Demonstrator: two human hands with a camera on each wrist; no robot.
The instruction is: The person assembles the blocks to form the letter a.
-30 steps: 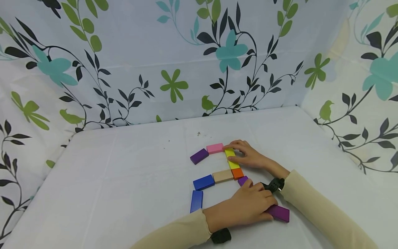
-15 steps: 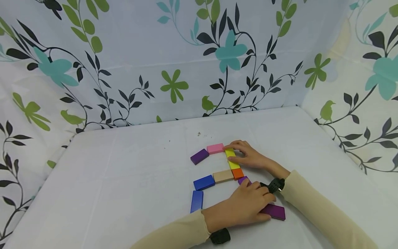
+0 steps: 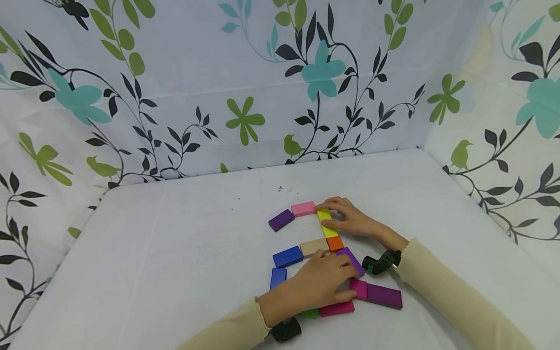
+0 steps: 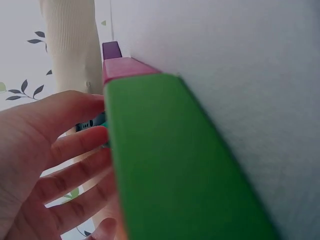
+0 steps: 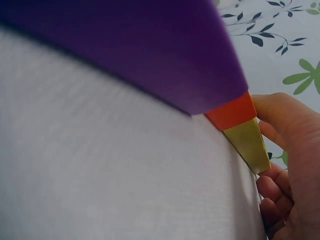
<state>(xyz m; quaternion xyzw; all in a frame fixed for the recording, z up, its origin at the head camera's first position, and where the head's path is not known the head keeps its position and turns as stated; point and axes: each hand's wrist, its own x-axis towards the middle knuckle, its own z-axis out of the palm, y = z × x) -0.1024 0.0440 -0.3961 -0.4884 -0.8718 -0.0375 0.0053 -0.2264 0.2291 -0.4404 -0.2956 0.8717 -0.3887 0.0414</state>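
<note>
My left hand [image 3: 321, 279] hovers over a chain of flat coloured blocks on the white table, its fingers loosely bent with nothing between them. Just beyond its fingertips, a small magenta block [image 3: 358, 289] touches a dark purple block [image 3: 385, 296]. Under the hand lie a longer magenta block [image 3: 337, 309] and a green block [image 4: 170, 155], mostly hidden in the head view. With thumb and fingers, my right hand [image 3: 350, 218] holds the yellow block [image 3: 329, 230]. An orange block [image 3: 335, 243] and a violet block [image 3: 350, 260] continue from its near end.
Left of the yellow block lie a pink block [image 3: 303, 209] and a purple block [image 3: 281, 220]. A tan block [image 3: 312, 247] meets two blue ones, one lying crosswise [image 3: 288, 256]. A leaf-patterned cloth [image 3: 183, 87] hangs behind the table [image 3: 197, 243].
The dark purple block has slid left under my left hand, which has since let go and drawn back leftward, uncovering the magenta blocks and the violet one. My right hand has stayed put.
</note>
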